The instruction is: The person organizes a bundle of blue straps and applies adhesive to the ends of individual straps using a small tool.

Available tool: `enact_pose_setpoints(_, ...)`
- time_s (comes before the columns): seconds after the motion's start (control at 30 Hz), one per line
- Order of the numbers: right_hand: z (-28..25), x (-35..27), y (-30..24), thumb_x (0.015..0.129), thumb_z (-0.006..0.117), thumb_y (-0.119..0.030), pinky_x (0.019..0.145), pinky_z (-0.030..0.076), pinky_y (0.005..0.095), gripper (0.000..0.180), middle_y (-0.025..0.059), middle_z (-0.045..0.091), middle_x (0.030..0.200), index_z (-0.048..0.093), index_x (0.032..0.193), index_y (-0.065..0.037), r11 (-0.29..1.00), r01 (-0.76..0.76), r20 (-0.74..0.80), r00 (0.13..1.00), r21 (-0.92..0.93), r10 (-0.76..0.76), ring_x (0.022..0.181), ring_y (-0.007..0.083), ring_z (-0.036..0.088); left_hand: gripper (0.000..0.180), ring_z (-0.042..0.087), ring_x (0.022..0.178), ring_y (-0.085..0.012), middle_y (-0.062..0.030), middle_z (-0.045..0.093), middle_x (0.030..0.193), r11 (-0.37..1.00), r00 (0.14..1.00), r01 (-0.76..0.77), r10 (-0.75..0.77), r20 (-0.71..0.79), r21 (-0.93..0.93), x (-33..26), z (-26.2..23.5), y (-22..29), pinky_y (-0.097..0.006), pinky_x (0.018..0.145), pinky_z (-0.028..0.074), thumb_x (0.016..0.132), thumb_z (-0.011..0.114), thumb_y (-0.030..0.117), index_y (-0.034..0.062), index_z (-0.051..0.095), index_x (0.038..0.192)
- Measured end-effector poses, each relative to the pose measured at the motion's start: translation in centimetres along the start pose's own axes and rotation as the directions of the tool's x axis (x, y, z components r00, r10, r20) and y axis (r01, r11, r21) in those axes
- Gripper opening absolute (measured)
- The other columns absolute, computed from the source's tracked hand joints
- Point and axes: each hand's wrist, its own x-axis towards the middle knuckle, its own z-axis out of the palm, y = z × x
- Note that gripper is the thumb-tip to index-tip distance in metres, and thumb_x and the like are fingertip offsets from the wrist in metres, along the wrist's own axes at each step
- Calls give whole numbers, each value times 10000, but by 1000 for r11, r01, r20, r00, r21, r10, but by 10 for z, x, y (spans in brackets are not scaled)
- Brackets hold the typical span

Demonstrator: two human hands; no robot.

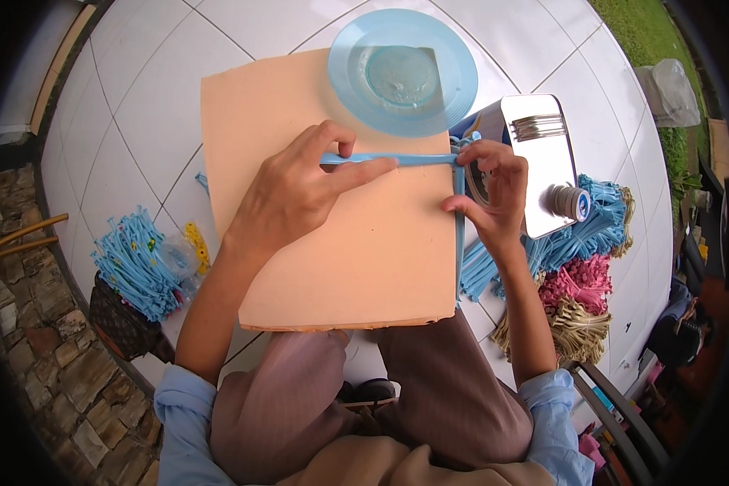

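Where the knees of the brown trousers (279, 397) are bent, a peach-coloured board (348, 267) is seen with its near edge above them. On the left, beside the board, a bundle of thin light blue cords (134, 263) is laid over a dark brown bag (117, 316), and a yellow piece (196, 243) is placed next to clear plastic. To the right, beige bundles (579, 328) are heaped nearest, followed by a pink bundle (577, 283) and larger blue bundles (591, 219).

Over the far half of the board, a flat light blue strip (425, 159) is stretched crosswise, and from its right end a blue length is seen running down the board's right edge. The strip's left end is pinched between thumb and forefinger of the left hand (287, 186). Its right end is touched by the curled fingers of the right hand (498, 174), whose thumb is spread apart; whether it is gripped there cannot be told.

Beyond the right hand, a metal tin (535, 178) is stood with its grey cap (565, 202) uppermost. Over the board's far right corner, a translucent blue plate (348, 73) is set. White floor tiles (138, 113) are spread around, bordered by grass (648, 32) at far right.
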Motion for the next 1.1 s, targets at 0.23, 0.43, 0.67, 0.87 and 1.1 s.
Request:
enact_pose_setpoints(0.23,3,-2,2,582,826,-177,831,457,352,570,126,544,979,416,958,-53,999,48,-60,997,11,-48,926,230,567,393,564,754,-191,-77,452,831,999,1000,-10,9,17,33,0,-2,0,-304,597,538,602,731,150,159,684,991)
enact_pose_setpoints(0.43,3,-4,1,593,809,-173,775,491,370,494,127,587,925,457,918,-55,938,199,-14,977,-283,-212,918,279,594,396,567,704,-200,-62,448,828,1000,1000,17,-17,7,13,1,-1,3,-308,569,514,623,699,62,176,685,1002)
enact_pose_setpoints(0.67,-2,-3,-4,620,773,-138,771,485,424,453,99,596,929,512,982,-64,767,366,150,928,-528,-340,928,312,583,432,544,778,-196,-42,479,852,999,999,41,-41,-10,-12,1,0,8,-319,618,482,642,626,-27,188,680,1013)
enact_pose_setpoints(0.87,-6,5,-19,659,738,-90,787,466,404,490,85,567,992,516,1095,-70,798,306,224,950,-519,-218,954,305,549,410,494,937,-195,10,543,964,981,999,-45,47,-7,190,0,-1,11,-377,846,370,653,630,25,197,668,1022)
enact_pose_setpoints(1.1,-10,52,-53,654,747,-162,858,426,423,516,103,494,1136,534,1117,-84,821,116,168,985,-560,-25,1038,313,467,311,482,967,-209,0,547,967,972,997,-77,78,4,221,-4,1,6,-376,854,377,701,637,176,169,665,1011)
